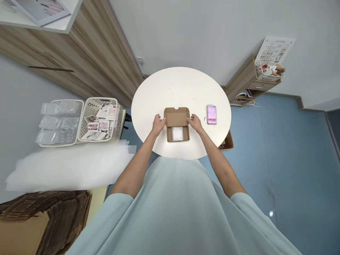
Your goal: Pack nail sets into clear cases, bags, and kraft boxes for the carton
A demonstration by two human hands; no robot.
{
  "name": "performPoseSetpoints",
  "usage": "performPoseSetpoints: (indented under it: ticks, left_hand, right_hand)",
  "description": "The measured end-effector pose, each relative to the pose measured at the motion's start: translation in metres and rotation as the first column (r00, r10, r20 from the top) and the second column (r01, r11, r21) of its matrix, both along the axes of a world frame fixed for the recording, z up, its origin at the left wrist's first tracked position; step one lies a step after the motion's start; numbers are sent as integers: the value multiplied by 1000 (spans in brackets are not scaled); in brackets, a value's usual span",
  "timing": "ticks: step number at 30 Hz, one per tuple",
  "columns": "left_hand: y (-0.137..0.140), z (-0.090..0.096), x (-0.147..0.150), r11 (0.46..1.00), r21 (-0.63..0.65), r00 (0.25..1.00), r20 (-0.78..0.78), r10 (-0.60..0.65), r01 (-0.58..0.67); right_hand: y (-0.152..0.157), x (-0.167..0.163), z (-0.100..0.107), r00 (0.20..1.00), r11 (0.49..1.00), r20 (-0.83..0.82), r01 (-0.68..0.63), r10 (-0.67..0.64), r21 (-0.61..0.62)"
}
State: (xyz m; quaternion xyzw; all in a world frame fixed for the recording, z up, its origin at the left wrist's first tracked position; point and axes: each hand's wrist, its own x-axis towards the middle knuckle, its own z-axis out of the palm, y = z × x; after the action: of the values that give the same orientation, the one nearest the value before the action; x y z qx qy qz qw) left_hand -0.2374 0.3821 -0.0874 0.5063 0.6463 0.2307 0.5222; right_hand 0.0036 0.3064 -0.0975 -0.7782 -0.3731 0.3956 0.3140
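A small brown cardboard box (pixel 176 117) sits on the round white table with its lid raised on the far side. Inside its tray lies a white, wrapped-looking packet (pixel 177 134). At the lid's left edge, my left hand (pixel 158 124) pinches the cardboard between thumb and fingers. My right hand (pixel 195 123) grips the lid's opposite edge in the same way. To the right of that hand lies a phone (pixel 211 114) with a lit, blurred pink screen.
The round table (pixel 180 79) stands against the wall. On my left are a basket of printed cards (pixel 99 120), a basket of clear plastic cases (pixel 60 122), white sheets (pixel 71 166) and flattened cardboard (pixel 61 219). A low cabinet (pixel 243 81) stands at the right; an open carton (pixel 227 141) sits below the table.
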Motion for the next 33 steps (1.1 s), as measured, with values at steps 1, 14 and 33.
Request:
performPoseSetpoints:
  ticks: [1, 14, 33]
  left_hand:
    - [1, 1, 1, 1000, -10, 1000, 27, -2, 2]
    - [4, 18, 9, 993, 53, 989, 98, -110, 106]
    - [-75, -2, -9, 917, 245, 949, -55, -312, 315]
  right_hand:
    - [3, 0, 0, 999, 1000, -38, 7, -7, -8]
    - [7, 4, 13, 989, 995, -149, 14, 0, 98]
    - [-86, -31, 1, 940, 921, 215, -312, 264, 234]
